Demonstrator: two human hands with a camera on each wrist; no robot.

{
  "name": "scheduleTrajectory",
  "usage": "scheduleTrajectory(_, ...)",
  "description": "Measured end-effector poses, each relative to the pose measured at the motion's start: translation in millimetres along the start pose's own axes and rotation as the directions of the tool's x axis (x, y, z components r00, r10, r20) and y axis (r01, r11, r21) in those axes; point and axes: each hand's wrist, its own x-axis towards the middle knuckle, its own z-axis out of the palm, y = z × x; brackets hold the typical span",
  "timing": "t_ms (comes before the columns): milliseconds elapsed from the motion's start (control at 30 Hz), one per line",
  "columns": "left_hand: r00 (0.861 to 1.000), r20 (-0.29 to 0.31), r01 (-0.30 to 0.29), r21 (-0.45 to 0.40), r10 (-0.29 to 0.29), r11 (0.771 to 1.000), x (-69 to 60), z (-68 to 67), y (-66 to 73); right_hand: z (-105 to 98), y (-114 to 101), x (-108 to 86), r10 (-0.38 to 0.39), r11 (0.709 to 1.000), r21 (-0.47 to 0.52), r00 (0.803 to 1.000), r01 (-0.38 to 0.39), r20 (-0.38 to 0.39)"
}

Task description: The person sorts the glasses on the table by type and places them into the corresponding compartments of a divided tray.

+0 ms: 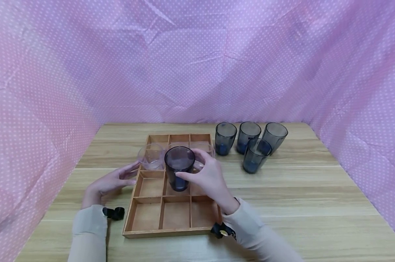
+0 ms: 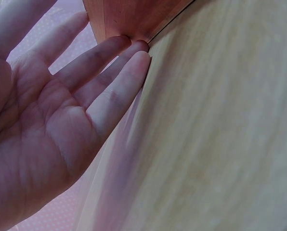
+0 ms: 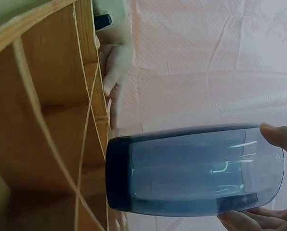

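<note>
A dark tinted glass [image 1: 179, 169] is pinched upright between the thumb and fingers of my right hand [image 1: 210, 178], over the middle of the wooden compartment tray [image 1: 174, 230]. In the right wrist view the glass [image 3: 191, 171] shows its dark thick base close to the tray's dividers [image 3: 47, 130]; whether it touches them I cannot tell. My left hand [image 1: 114, 181] rests against the tray's left side with fingers extended. The left wrist view shows that hand [image 2: 61, 115] with fingertips touching the tray's wooden side [image 2: 129, 19]. Clear glasses [image 1: 151, 156] stand in the tray's second row from the back.
Several dark tinted glasses [image 1: 226, 139] stand right of the tray at the back of the wooden table [image 1: 302, 203], one of them [image 1: 256, 156] nearer the front. Pink dotted cloth [image 1: 197, 65] hangs behind and at both sides.
</note>
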Motion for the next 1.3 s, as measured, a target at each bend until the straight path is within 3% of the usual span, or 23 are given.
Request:
scheduleTrajectory(233,1.0,-0.007,0.018,-0.003,-0.018,1.0,-2.8,-0.7,1.8,23,-2,2.3,-0.008,0.999,-0.03,1.0,0.008,0.02)
scheduleTrajectory(433,1.0,0.0,0.018,-0.02,-0.018,1.0,-3.4,-0.9,2.9,40,-3,5.5,-0.038,0.999,0.036,0.998,0.036,0.051)
scheduleTrajectory(767,1.0,-0.008,0.008,0.002,-0.008,1.0,-4.5,-2.2,2.1,66,3,6.7,-0.092,0.995,0.043,0.994,0.089,0.061)
scheduleTrajectory(1000,1.0,-0.009,-0.022,-0.001,0.022,1.0,0.6,-1.9,-1.0,73,4,5.6,-0.132,0.991,-0.007,0.99,0.132,0.042)
scheduleTrajectory(1300,0.999,-0.017,-0.035,0.013,0.035,0.999,1.4,-1.7,-0.8,78,10,2.5,-0.078,0.993,-0.079,0.994,0.084,0.079)
